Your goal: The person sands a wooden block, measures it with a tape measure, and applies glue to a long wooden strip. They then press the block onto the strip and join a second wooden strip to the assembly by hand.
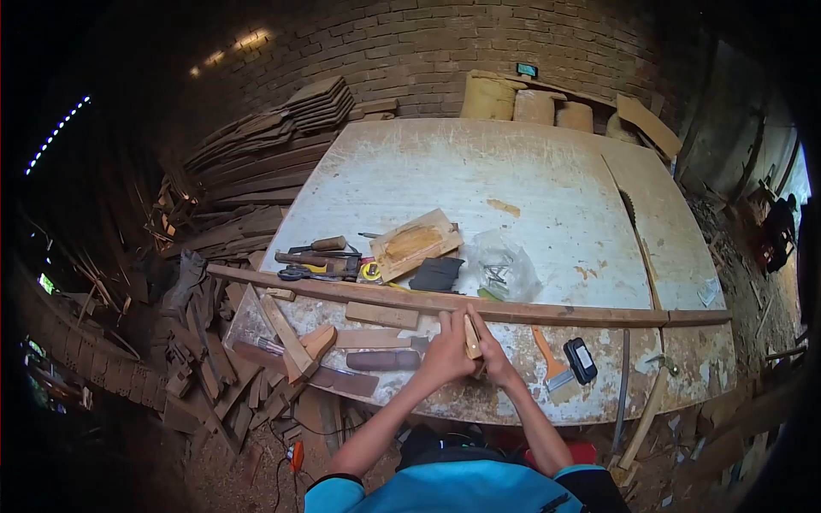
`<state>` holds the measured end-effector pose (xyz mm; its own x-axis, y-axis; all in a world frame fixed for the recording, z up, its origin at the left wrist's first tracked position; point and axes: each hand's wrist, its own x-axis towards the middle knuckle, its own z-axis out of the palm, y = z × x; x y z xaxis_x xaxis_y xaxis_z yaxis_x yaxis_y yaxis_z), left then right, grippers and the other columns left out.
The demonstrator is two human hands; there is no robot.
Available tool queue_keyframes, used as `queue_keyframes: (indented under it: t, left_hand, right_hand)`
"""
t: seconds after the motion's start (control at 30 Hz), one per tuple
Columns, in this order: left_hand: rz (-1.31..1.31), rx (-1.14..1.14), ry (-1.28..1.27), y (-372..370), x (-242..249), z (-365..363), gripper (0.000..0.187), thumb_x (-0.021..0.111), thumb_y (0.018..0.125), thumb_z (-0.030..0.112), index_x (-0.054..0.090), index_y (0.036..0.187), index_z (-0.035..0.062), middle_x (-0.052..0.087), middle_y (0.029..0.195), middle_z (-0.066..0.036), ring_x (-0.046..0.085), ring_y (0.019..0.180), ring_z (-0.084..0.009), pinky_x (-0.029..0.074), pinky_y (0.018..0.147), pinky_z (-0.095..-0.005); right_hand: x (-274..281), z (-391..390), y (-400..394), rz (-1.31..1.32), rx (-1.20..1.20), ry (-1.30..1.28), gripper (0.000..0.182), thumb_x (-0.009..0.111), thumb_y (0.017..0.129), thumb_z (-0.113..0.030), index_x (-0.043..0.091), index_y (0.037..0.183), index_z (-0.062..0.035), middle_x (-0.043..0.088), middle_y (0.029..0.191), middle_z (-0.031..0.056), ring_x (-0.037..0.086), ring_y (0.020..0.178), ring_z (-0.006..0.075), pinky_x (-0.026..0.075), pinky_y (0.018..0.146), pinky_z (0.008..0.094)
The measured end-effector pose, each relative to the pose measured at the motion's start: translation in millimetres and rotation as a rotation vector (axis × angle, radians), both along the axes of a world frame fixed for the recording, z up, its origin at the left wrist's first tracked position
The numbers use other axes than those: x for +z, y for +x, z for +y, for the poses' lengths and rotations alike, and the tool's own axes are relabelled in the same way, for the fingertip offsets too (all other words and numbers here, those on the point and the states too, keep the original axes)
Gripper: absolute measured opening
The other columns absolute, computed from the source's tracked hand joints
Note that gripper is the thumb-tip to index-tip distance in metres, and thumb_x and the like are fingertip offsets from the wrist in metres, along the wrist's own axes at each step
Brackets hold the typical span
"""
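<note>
Both of my hands are close together at the near side of the worktable, in front of a long wooden batten [410, 297]. Between them is a small light-coloured piece of wood [472, 339], held upright or slightly tilted. My left hand [446, 352] wraps round it from the left, fingers closed. From the other side my right hand [494, 354] closes on the same piece. Its lower end is hidden by the hands. Just left of my left hand lies a tool with a dark rounded handle [383, 360]. To the right is an orange-handled tool [549, 357].
On the worktable [530, 184] lie a wooden block with a hollow [415, 245], a clear plastic bag [505, 269], a yellow tape measure [369, 272] and a black case [581, 361]. A hammer [654, 393] rests at the right edge. Scrap wood [201, 342] is piled at left.
</note>
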<state>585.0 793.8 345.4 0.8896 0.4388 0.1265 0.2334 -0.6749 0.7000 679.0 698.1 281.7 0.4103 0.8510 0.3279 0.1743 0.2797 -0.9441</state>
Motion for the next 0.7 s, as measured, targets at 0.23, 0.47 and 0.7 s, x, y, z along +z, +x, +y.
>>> queue_keyframes:
  t: [0.23,0.47,0.7]
  left_hand:
    - [-0.02,-0.005,0.041,4.9,4.3,-4.1,0.078,0.071,0.059,0.014,0.028,0.124,0.0057,0.037,0.106,-0.023,0.053,0.085,-0.0484,0.047,0.07,-0.0525]
    - [-0.016,-0.001,0.073,5.6,-12.6,-3.0,0.07,0.069,0.061,0.012,0.03,0.118,-0.0007,0.037,0.106,-0.025,0.05,0.089,-0.0483,0.046,0.071,-0.0521]
    - [-0.061,-0.008,0.087,1.7,-10.6,0.5,0.07,0.073,0.056,0.014,0.034,0.112,-0.0002,0.038,0.103,-0.023,0.05,0.09,-0.0463,0.045,0.072,-0.0502]
  right_hand:
    - [-0.4,-0.5,0.5,0.05,-0.033,-0.002,0.08,0.029,0.088,-0.059,0.018,0.142,-0.0016,0.012,0.149,0.0186,0.008,0.139,0.0292,0.008,0.111,0.0356]
    - [-11.9,-2.3,6.5,0.015,0.019,-0.03,0.083,0.029,0.088,-0.063,0.018,0.142,-0.0001,0.013,0.149,0.019,0.009,0.139,0.029,0.007,0.111,0.0358]
    - [-5.9,-8.2,3.9,-0.092,-0.008,-0.084,0.076,0.026,0.091,-0.056,0.017,0.142,0.0005,0.014,0.148,0.0196,0.01,0.138,0.03,0.008,0.111,0.0359]
